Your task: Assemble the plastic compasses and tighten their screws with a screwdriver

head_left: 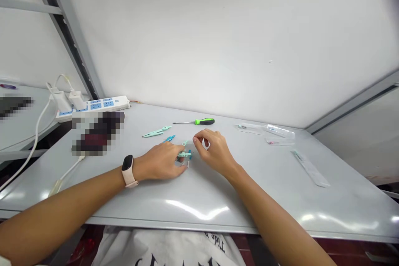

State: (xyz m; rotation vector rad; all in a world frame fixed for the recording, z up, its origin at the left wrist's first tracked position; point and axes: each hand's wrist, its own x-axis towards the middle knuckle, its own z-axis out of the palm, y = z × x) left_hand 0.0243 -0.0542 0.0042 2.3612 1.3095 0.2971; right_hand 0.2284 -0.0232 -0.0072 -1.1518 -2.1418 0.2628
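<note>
Since everything here sits around the green-and-black screwdriver (204,121), I'll go off that. Just below it, on the person's side, the left hand (160,162), the one with the pink-strapped fitness band (128,171), has its fingers curled down over a small teal plastic piece (184,154). Looks like a pinch, but honestly I can't tell how firm it is, since the fingers hide part of it. The right hand (215,151) is half open, fingers loosely curled around nothing, right beside that piece.

Down and left of the screwdriver lie a long mint-green plastic part (152,133) and a thin blue part (169,138). Off to its right are clear plastic packets (264,130) and a longer sleeve (310,168), and well to its left is a white power strip (99,106).

My worry: these parts look tiny and light, and the glossy grey table (249,199) looks slick. A loose pinch could let the teal piece flick out and skitter away, and a careless sweep of the left hand could knock the blue part out of place.
</note>
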